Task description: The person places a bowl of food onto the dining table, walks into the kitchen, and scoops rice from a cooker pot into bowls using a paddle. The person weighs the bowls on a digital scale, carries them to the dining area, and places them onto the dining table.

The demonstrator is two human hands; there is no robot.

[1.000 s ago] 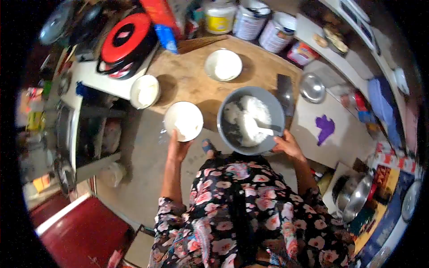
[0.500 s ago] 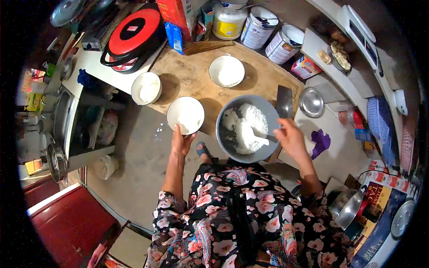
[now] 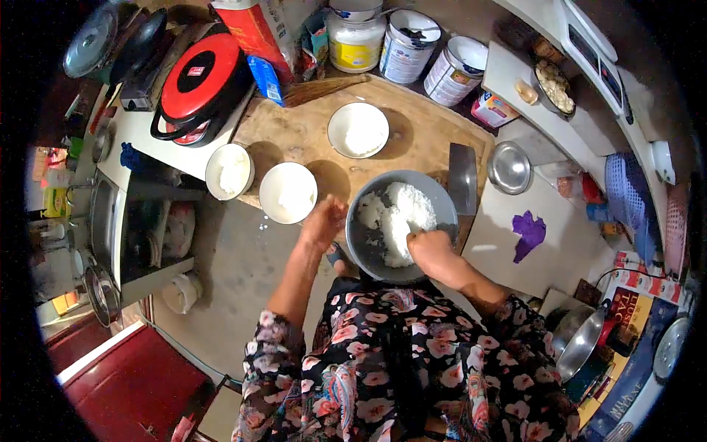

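My right hand [image 3: 433,253] is over the near side of a grey pot [image 3: 354,247] of cooked white rice [image 3: 409,208]. Its fingers are closed around the handle of a white rice paddle, which they mostly hide. My left hand [image 3: 324,223] holds nothing; its fingers are partly bent and apart, between the pot and the nearest white bowl [image 3: 289,174]. That bowl has rice in it and stands at the edge of the wooden board [image 3: 294,121]. Two more white bowls with rice stand there, one on the left [image 3: 216,168] and one farther back [image 3: 353,118].
A cleaver [image 3: 462,177] lies right of the pot, beside a steel bowl [image 3: 509,167] and a purple cloth [image 3: 528,234]. Several tubs [image 3: 409,55] line the back. A red-lidded pan [image 3: 202,77] sits at the back left.
My left hand has let go of the near bowl, now at the board's edge, and moved right towards the pot. My right hand has come left and closed on the rice paddle.
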